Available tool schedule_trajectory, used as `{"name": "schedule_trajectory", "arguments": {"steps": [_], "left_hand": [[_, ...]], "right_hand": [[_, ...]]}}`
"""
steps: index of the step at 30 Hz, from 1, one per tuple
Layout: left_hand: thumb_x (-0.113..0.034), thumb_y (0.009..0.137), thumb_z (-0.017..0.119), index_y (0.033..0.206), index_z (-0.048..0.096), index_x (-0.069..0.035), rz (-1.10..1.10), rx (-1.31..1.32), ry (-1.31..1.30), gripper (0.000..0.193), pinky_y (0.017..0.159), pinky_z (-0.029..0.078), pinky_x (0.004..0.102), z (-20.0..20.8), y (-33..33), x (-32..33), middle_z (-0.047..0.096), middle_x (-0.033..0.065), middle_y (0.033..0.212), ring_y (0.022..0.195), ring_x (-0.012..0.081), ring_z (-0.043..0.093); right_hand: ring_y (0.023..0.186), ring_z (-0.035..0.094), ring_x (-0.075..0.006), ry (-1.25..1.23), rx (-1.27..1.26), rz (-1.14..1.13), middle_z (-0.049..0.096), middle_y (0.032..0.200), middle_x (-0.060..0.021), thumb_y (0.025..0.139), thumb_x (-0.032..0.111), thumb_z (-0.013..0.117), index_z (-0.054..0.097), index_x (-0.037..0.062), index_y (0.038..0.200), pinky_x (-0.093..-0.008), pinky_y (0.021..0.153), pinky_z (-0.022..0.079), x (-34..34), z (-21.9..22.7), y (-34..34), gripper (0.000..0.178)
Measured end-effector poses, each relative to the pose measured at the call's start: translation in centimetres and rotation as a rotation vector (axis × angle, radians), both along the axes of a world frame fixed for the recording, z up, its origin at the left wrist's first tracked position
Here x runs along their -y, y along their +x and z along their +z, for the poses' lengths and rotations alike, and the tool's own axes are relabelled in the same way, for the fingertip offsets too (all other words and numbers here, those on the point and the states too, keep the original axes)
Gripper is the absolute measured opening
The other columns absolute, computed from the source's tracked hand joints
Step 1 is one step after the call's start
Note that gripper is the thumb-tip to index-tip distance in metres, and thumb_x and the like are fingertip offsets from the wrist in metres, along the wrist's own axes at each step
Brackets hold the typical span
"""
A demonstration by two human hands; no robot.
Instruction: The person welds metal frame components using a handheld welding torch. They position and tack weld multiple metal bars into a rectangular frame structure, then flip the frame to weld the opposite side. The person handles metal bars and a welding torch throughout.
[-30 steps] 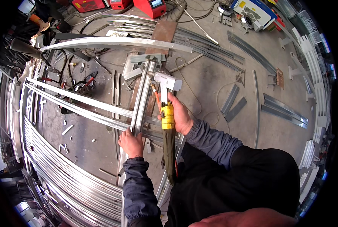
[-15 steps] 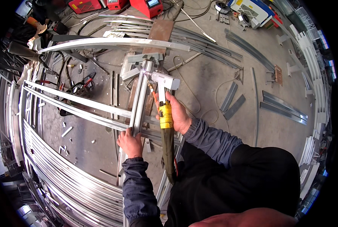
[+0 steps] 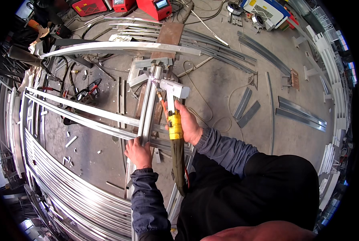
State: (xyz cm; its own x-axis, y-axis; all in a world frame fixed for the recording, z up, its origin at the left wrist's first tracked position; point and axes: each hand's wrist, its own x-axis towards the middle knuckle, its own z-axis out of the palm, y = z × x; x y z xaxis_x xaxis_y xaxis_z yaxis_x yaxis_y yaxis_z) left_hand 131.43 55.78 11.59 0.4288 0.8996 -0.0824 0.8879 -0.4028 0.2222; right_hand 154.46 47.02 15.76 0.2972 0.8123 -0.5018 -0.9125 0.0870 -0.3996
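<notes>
My right hand (image 3: 190,127) is wrapped round the yellow-taped handle of a white hand-held welding gun (image 3: 174,88). A dark sleeved cable hangs from the handle toward my body. The gun's nozzle points left and meets a long silver metal profile (image 3: 148,107), where a small pinkish-white glow shows. My left hand (image 3: 139,153) grips the near end of this profile, its fingers curled over the edge. Beneath, the profile crosses the rails of a metal frame (image 3: 83,105). Some fingers of my right hand are hidden behind the handle.
A curved metal bar (image 3: 119,46) spans the far side near a rusty plate (image 3: 170,34). Shiny tubes (image 3: 79,180) lie side by side at the lower left. Red machines (image 3: 155,8) stand at the back. Grey strips (image 3: 249,114) and a thin hose lie on the floor to the right.
The welding gun and its glow have shifted slightly nearer to me along the profile, my right hand moving with it. My left hand keeps its place on the profile.
</notes>
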Motion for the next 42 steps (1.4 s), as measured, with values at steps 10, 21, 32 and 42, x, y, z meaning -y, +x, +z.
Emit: {"name": "schedule_trajectory", "arguments": {"steps": [10, 21, 32, 42], "left_hand": [[-0.03, 0.076, 0.092, 0.118, 0.077, -0.012, 0.027, -0.008, -0.038, 0.048, 0.101, 0.047, 0.0532, -0.1, 0.0, 0.0, 0.069, 0.0081, 0.125, 0.119, 0.0367, 0.063], [-0.03, 0.078, 0.092, 0.121, 0.078, -0.012, 0.047, -0.01, -0.065, 0.049, 0.104, 0.047, 0.0534, 0.3, 0.3, 0.1, 0.069, 0.0075, 0.128, 0.123, 0.0362, 0.062], [-0.028, 0.078, 0.092, 0.122, 0.077, -0.013, 0.016, 0.034, -0.032, 0.049, 0.1, 0.047, 0.0522, 0.2, 0.1, 0.2, 0.068, 0.0063, 0.123, 0.118, 0.0346, 0.063], [-0.04, 0.115, 0.063, 0.166, 0.042, 0.004, 0.249, 0.875, -1.204, 0.071, 0.101, 0.056, 0.0365, 8.6, 0.1, 5.8, 0.063, 0.016, 0.146, 0.121, 0.0207, 0.066]], "right_hand": [[0.079, 0.062, -0.0107, 0.028, -0.054, 0.014, 0.064, 0.096, 0.003, 0.11, 0.059, 0.059, 0.068, 0.0155, 0.135, -0.0365, 0.074, 0.059, 0.1, 0.0, -0.6, 0.051], [0.08, 0.062, -0.012, -0.006, 0.001, -0.009, 0.065, 0.098, 0.0021, 0.111, 0.056, 0.059, 0.069, 0.0125, 0.137, -0.0369, 0.073, 0.059, 0.1, 0.0, -1.2, 0.052], [0.08, 0.062, -0.0114, -0.032, -0.004, -0.016, 0.064, 0.098, 0.0021, 0.111, 0.056, 0.06, 0.069, 0.013, 0.139, -0.0364, 0.072, 0.059, 0.5, -0.3, -1.9, 0.053], [0.081, 0.066, -0.0154, -0.055, 0.034, -0.067, 0.068, 0.097, -0.0026, 0.111, 0.055, 0.062, 0.069, 0.0125, 0.126, -0.0375, 0.069, 0.061, 1.5, -0.2, -3.9, 0.045]]}}
